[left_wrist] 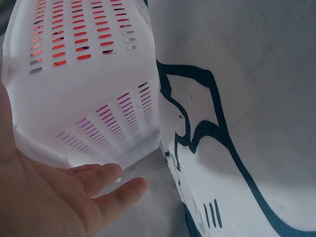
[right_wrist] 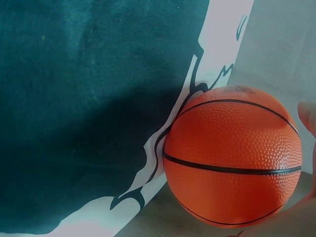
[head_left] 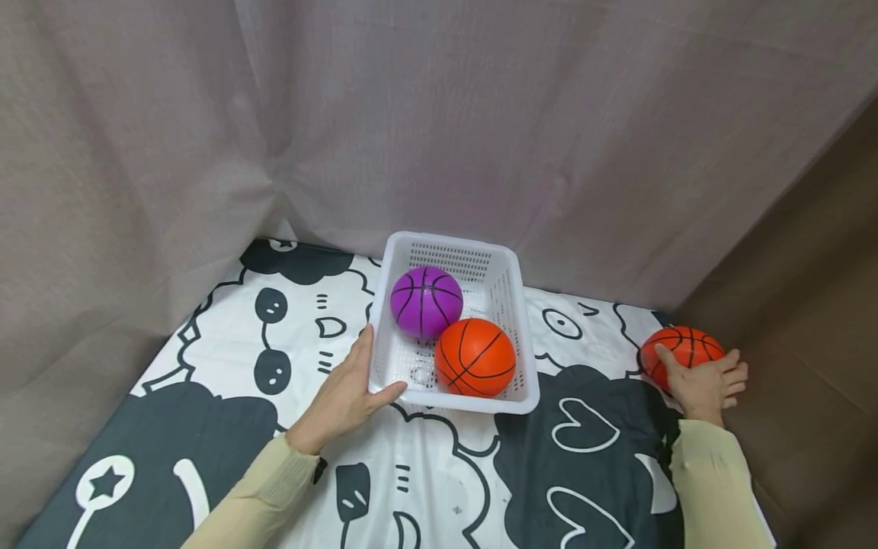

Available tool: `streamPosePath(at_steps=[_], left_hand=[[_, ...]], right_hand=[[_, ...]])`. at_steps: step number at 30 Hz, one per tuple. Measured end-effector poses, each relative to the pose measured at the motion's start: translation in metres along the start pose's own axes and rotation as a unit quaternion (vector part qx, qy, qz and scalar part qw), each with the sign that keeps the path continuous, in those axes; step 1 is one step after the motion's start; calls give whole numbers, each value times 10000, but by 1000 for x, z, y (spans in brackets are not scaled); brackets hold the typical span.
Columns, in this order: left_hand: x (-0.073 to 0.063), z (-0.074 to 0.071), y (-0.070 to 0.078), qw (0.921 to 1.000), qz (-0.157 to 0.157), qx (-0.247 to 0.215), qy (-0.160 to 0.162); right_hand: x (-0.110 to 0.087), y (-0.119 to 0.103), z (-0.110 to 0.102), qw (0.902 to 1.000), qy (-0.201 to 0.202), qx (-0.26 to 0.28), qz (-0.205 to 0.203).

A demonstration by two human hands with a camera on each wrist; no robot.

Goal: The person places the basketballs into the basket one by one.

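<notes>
A white slotted plastic basket (head_left: pixel 446 398) holds a purple ball (head_left: pixel 426 302) and an orange ball (head_left: pixel 475 357), both with black basketball lines. My left hand (head_left: pixel 350 389) is at its near left corner, thumb along the front and fingers along the left side. In the left wrist view those fingers (left_wrist: pixel 118 197) lie straight beside the slotted wall (left_wrist: pixel 84 89). At the far right of the head view, my right hand (head_left: pixel 703 385) reaches over an orange-red mini basketball (head_left: pixel 686 345), fingers spread past its right side and thumb over its near surface.
A black-and-white cartoon-print cloth (head_left: pixel 226 335) covers the table. Grey-brown fabric (head_left: pixel 439 130) hangs behind it, and darker brown fabric (head_left: pixel 809 366) stands close on the right, beside the right hand.
</notes>
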State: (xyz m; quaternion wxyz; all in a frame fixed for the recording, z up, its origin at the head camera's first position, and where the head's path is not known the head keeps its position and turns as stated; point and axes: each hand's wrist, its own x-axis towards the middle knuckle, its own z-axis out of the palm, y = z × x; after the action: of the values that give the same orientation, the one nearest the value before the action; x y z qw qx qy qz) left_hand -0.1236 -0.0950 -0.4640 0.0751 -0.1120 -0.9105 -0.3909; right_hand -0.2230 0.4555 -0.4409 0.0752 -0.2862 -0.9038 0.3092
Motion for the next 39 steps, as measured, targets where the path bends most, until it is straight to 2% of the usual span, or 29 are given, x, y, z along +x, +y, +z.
streamPosePath(at_steps=[24, 31, 39], left_hand=[[0, -1, 1, 9999, -69, 18, -80], [1, -1, 1, 10000, -48, -52, -69], [1, 0, 0, 10000, -26, -52, -44]], right_hand=[[5, 3, 8, 9998, -85, 96, 180], [4, 4, 11, 9990, 18, 333, 288], [4, 8, 13, 9991, 75, 340, 240]])
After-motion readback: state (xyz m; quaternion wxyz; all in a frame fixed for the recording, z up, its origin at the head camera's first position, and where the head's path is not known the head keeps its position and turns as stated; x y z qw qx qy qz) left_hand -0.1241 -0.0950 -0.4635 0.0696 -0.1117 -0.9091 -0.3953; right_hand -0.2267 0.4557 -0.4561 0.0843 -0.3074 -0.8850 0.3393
